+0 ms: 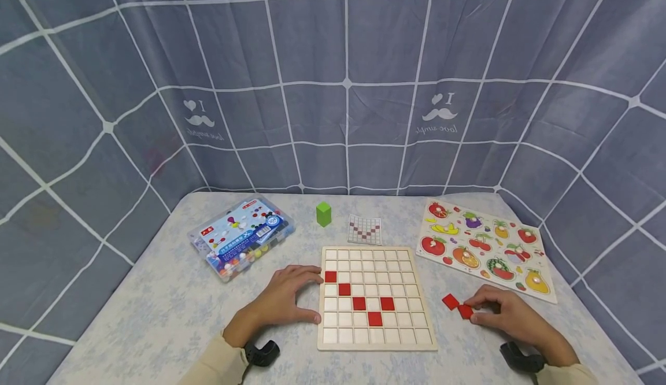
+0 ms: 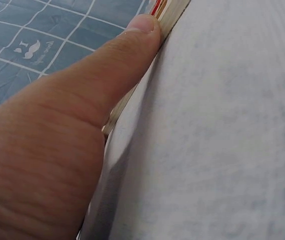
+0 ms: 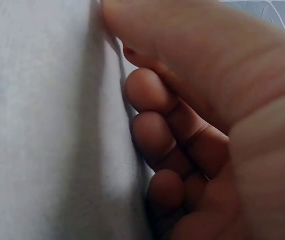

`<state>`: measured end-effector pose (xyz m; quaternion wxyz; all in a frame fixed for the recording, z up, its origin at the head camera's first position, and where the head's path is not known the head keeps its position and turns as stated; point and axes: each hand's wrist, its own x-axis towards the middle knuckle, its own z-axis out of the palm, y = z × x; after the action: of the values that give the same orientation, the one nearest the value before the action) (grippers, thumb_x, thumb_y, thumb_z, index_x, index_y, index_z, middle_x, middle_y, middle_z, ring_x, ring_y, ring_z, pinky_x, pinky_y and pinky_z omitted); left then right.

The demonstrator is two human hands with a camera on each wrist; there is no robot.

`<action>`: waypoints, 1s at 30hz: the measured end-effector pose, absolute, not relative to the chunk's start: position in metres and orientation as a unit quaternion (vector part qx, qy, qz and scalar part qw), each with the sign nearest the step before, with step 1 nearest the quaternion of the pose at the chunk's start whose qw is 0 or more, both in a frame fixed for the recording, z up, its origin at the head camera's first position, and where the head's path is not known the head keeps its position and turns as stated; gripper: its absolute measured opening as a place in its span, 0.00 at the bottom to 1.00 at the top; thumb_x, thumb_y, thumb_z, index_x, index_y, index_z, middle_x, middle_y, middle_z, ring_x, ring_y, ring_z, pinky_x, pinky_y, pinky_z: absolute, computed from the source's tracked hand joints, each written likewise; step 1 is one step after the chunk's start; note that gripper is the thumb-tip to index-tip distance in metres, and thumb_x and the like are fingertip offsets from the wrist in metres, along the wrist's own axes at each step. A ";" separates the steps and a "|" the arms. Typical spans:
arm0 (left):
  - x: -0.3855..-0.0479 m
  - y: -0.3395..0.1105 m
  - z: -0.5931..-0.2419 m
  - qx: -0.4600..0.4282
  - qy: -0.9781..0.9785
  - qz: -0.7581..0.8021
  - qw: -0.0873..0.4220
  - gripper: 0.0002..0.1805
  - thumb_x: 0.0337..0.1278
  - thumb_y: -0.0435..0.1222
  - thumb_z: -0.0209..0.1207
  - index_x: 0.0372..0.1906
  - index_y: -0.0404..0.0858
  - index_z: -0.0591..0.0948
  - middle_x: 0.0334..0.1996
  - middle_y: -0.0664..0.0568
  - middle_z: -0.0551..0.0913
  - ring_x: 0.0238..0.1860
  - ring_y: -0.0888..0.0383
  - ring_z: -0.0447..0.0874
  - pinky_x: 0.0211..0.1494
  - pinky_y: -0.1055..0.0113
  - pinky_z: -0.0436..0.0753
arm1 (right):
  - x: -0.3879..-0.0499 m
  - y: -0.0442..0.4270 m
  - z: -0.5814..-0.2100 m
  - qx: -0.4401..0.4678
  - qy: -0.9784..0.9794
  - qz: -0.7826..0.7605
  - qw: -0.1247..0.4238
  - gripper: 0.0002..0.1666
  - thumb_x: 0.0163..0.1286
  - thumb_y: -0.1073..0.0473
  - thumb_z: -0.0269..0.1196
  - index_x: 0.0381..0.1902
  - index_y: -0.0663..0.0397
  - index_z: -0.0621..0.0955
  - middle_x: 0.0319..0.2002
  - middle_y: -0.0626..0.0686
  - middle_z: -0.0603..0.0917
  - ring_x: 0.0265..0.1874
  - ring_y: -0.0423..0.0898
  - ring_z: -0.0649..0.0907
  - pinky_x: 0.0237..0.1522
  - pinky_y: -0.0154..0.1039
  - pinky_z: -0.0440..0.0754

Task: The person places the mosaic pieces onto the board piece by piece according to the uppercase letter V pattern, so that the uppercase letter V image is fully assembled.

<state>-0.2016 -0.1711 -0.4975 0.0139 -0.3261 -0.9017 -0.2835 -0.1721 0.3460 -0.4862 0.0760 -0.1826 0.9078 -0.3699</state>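
Note:
A wooden grid board [image 1: 374, 339] lies flat on the table, with several red square tiles [image 1: 374, 318] set in its cells. My left hand [image 1: 281, 298] rests at the board's left edge; thumb and fingertips are spread apart and touch it. In the left wrist view, the thumb [image 2: 127, 45] lies against the board's side. To the right of the board, my right hand [image 1: 504, 315] pinches a loose red tile [image 1: 465, 312] between thumb and forefinger at the tabletop. Another loose red tile [image 1: 450, 302] lies just beside it. The right wrist view shows curled fingers [image 3: 152, 132] but no tile.
Behind the board lies a small pattern card [image 1: 365, 230] showing a V of red squares. A green block [image 1: 324, 214] stands left of the card. A clear case of colored beads [image 1: 241, 236] sits at the back left, a fruit puzzle board [image 1: 486, 248] at the right.

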 end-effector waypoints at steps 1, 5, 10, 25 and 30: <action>-0.201 -0.171 -0.497 -0.326 -0.902 -0.283 0.014 0.40 0.44 0.67 0.70 0.62 0.52 0.79 0.70 0.57 0.71 0.69 0.52 0.65 0.62 0.42 0.64 | -0.172 0.346 -0.486 -0.181 0.909 -0.369 0.074 0.14 0.64 0.53 0.73 0.47 0.49 0.88 0.39 0.42 0.83 0.39 0.37 0.78 0.44 0.31 0.75; -0.200 -0.172 -0.497 -0.324 -0.902 -0.285 0.012 0.40 0.44 0.67 0.70 0.62 0.52 0.79 0.70 0.56 0.72 0.68 0.52 0.65 0.62 0.41 0.64 | -0.173 0.345 -0.487 -0.169 0.912 -0.368 0.069 0.15 0.64 0.52 0.73 0.47 0.49 0.88 0.39 0.43 0.83 0.38 0.37 0.78 0.43 0.32 0.75; -0.200 -0.172 -0.498 -0.322 -0.903 -0.284 0.009 0.41 0.44 0.68 0.69 0.62 0.53 0.79 0.70 0.57 0.72 0.68 0.53 0.65 0.62 0.42 0.64 | -0.174 0.344 -0.489 -0.162 0.915 -0.365 0.052 0.14 0.63 0.52 0.74 0.46 0.49 0.89 0.39 0.43 0.83 0.38 0.38 0.77 0.43 0.32 0.75; -0.202 -0.170 -0.498 -0.325 -0.903 -0.281 0.011 0.40 0.44 0.68 0.69 0.61 0.51 0.79 0.69 0.56 0.72 0.68 0.51 0.66 0.62 0.41 0.64 | -0.200 0.301 -0.482 -0.245 0.892 -0.378 -0.027 0.12 0.58 0.58 0.77 0.41 0.46 0.88 0.34 0.41 0.81 0.30 0.40 0.74 0.29 0.36 0.70; -0.202 -0.171 -0.499 -0.323 -0.905 -0.277 0.014 0.40 0.45 0.68 0.69 0.61 0.51 0.79 0.69 0.57 0.72 0.68 0.52 0.66 0.62 0.41 0.64 | -0.215 0.266 -0.474 -0.284 0.875 -0.390 -0.035 0.13 0.58 0.58 0.78 0.41 0.47 0.89 0.34 0.42 0.82 0.30 0.43 0.75 0.30 0.36 0.71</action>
<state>-0.2023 -0.1708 -0.4987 0.0142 -0.3235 -0.9046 -0.2773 -0.2147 0.2664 -0.4743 -0.0353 -0.2839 0.8751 -0.3903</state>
